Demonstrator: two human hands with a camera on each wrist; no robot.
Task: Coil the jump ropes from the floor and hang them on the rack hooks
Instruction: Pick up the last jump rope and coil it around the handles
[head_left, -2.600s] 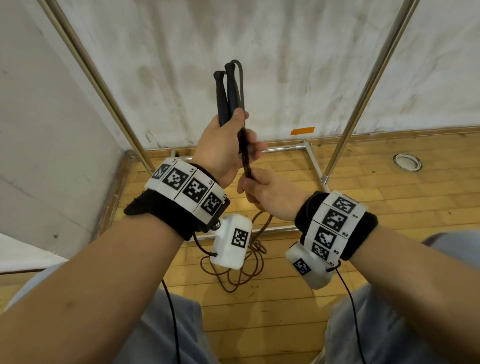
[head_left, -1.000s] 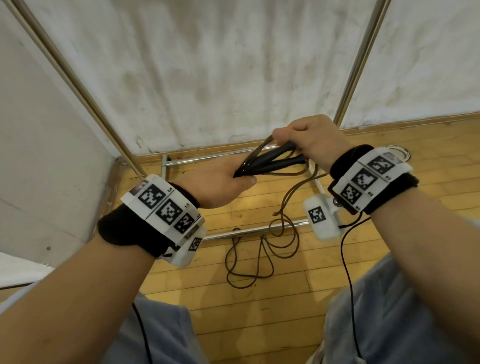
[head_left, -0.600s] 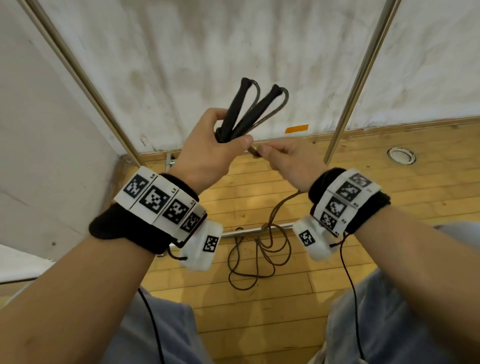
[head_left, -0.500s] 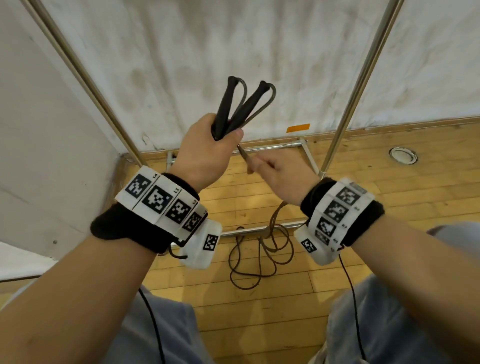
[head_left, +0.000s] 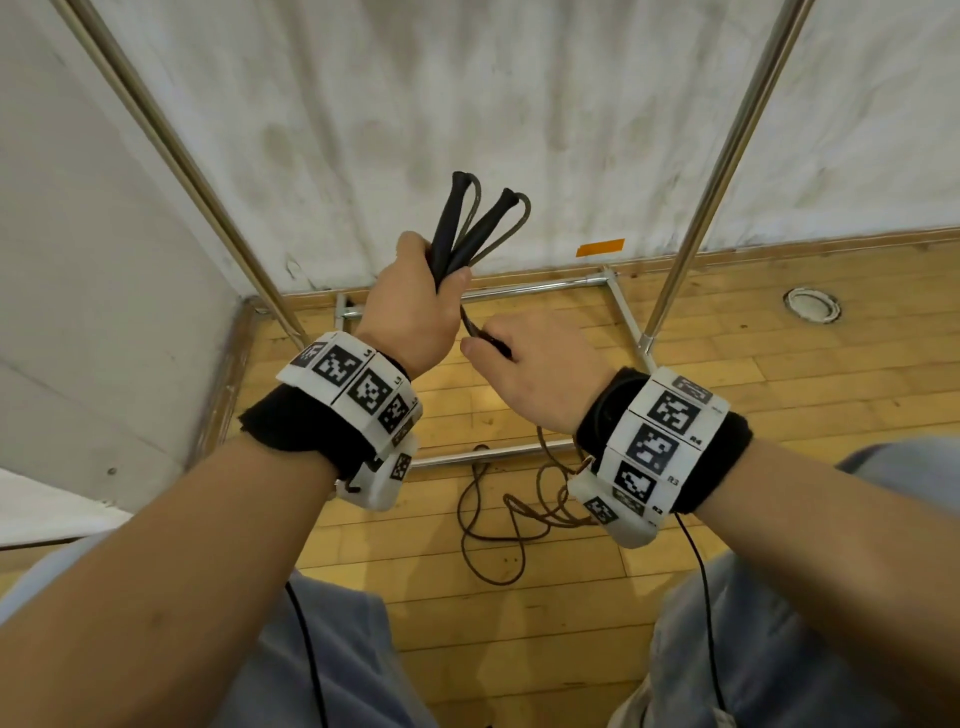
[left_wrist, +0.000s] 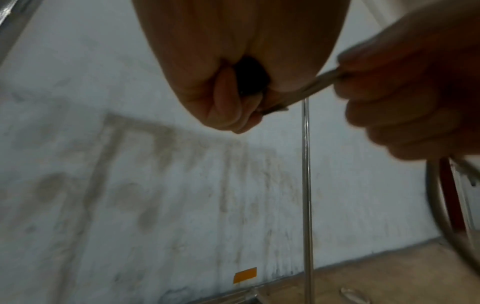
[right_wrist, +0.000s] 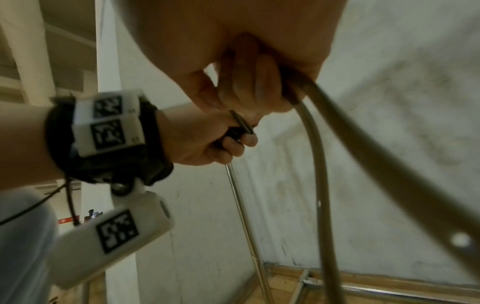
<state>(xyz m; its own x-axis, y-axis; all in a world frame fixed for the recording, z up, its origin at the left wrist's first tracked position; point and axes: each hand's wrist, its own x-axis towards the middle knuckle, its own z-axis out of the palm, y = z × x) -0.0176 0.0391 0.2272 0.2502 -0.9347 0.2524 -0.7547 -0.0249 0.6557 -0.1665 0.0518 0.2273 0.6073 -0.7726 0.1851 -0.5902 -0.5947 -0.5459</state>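
Fingers (right_wrist: 233, 148) of the left hand (head_left: 410, 317) are curled tight round the two black handles (head_left: 467, 228) of the jump rope (head_left: 493, 525), which stand up out of the fist and splay apart toward twelve and one o'clock, each with a short loop of brownish cord bending back down from its tip. From the bottom of that fist the cord runs down toward four o'clock into the right hand (head_left: 540, 374), just beside and slightly lower, where the thumb and curled fingers (left_wrist: 384, 115) pinch it; the two hands are close but do not touch. In the right wrist view the cord leaves the underside of the right hand (right_wrist: 249, 67) and drops away as a thick blurred strand toward five o'clock. Below the hands, the remaining rope lies in loose, tangled loops on the wooden floor (head_left: 779, 395), at about six o'clock from the right hand, partly hidden behind the right wrist band (head_left: 660, 452). One loop crosses the near base bar of the metal rack (head_left: 727, 156), whose two slanting uprights rise at eleven and one o'clock against the stained white wall (head_left: 519, 104). An orange tape strip (head_left: 600, 248) sits low on the wall, and a round floor fitting (head_left: 811, 305) lies at three o'clock.
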